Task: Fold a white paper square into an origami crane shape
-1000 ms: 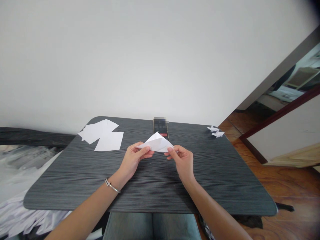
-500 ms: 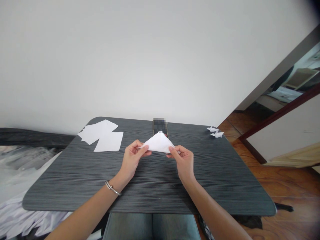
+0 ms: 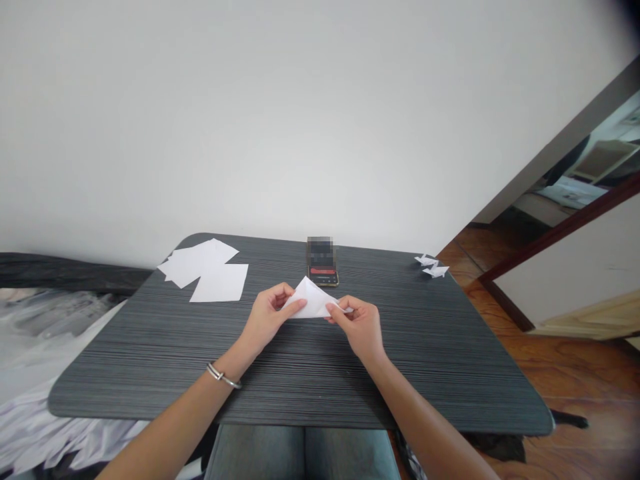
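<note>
Head view: your dark table (image 3: 465, 360) is the biggest thing, with loose white sheets (image 3: 220, 283) far over on your left. Your left hand (image 3: 265, 317) and right hand (image 3: 363, 327) are near the middle, one on each side of the folded white paper (image 3: 314, 301). Its long way runs side to side, from hand to hand, and both hands touch it, so neither is nearer. Its top tip points away from you, closer to your left thumb (image 3: 300, 304). Both hands pinch the paper, thumbs on the side facing you. Most of the fingers behind it are hidden, so I can't tell just how they sit.
</note>
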A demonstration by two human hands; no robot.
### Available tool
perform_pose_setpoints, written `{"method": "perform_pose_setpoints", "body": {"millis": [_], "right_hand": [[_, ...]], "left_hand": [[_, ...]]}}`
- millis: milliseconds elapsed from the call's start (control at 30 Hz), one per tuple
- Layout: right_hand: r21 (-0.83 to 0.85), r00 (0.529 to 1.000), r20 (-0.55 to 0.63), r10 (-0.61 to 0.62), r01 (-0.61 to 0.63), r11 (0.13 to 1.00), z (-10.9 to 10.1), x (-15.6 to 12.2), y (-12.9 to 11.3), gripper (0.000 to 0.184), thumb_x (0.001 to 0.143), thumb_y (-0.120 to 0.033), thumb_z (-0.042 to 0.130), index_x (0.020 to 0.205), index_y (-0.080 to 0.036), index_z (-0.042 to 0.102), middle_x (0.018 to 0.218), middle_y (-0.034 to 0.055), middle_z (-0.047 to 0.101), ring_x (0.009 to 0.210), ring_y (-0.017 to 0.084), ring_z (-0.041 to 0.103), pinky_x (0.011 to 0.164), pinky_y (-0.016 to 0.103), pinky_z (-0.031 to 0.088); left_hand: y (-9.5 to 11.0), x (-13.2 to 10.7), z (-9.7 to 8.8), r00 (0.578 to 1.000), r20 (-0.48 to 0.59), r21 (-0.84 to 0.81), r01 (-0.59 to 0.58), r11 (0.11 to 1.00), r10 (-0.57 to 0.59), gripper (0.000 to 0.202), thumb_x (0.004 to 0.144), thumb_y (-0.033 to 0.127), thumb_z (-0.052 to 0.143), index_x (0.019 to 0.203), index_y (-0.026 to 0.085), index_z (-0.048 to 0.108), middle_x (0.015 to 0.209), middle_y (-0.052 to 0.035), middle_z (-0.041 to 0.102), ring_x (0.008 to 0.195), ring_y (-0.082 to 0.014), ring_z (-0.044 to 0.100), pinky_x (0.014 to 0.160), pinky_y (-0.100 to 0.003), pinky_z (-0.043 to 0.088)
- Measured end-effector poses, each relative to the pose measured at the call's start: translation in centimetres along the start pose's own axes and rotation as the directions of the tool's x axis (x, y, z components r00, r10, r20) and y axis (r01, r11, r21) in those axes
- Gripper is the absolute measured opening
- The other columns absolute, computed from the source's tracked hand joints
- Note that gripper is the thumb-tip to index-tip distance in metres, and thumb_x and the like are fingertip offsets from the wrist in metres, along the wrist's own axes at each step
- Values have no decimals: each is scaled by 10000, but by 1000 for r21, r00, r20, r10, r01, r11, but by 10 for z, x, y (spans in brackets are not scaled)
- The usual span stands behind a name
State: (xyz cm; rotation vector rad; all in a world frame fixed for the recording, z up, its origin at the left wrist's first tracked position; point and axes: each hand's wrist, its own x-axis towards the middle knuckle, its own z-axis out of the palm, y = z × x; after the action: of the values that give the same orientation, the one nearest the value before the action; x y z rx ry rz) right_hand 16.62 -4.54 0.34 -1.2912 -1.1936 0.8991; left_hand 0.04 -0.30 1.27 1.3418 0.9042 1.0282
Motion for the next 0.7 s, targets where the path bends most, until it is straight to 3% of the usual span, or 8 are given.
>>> {"method": "perform_pose_setpoints", "body": {"millis": [133, 233, 433, 700], "right_hand": [[-45, 1000, 21, 0, 1, 999, 1, -1, 2, 248, 691, -299, 626, 505, -172, 523, 489, 1, 593, 484, 150, 574, 479, 239, 432], [-66, 1000, 26, 6, -5, 998, 1, -1, 3, 247, 699, -296, 619, 508, -172, 523, 496, 6, 598, 490, 154, 576, 482, 242, 427], [-60, 998, 49, 30, -27, 998, 4, -3, 3, 247, 701, -304, 618, 515, -167, 531, 513, 19, 613, 503, 164, 594, 487, 245, 437], [-57, 998, 41, 47, -44, 997, 5, -2, 3, 243, 694, -305, 621, 515, -162, 538, 507, 24, 630, 492, 161, 604, 484, 234, 448]], "left_hand": [[1, -1, 1, 999, -47, -75, 6, 997, -10, 267, 634, 224, 686, 798, 162, 485, 622, 45, 557, 557, -84, 516, 526, -172, 373], [2, -3, 2, 1000, -20, -99, 12, 995, -14, 383, 640, 209, 683, 970, 172, 493, 660, 36, 583, 593, -97, 543, 557, -183, 399], [-1, -5, 4, 999, 3, -41, 44, 998, -44, 198, 672, 267, 655, 781, 119, 582, 716, -18, 641, 621, -119, 565, 577, -200, 408], [-8, -4, 3, 1000, 8, 54, 23, 998, -23, 224, 707, 326, 610, 751, 107, 590, 650, 1, 610, 557, -109, 517, 511, -188, 353]]}}
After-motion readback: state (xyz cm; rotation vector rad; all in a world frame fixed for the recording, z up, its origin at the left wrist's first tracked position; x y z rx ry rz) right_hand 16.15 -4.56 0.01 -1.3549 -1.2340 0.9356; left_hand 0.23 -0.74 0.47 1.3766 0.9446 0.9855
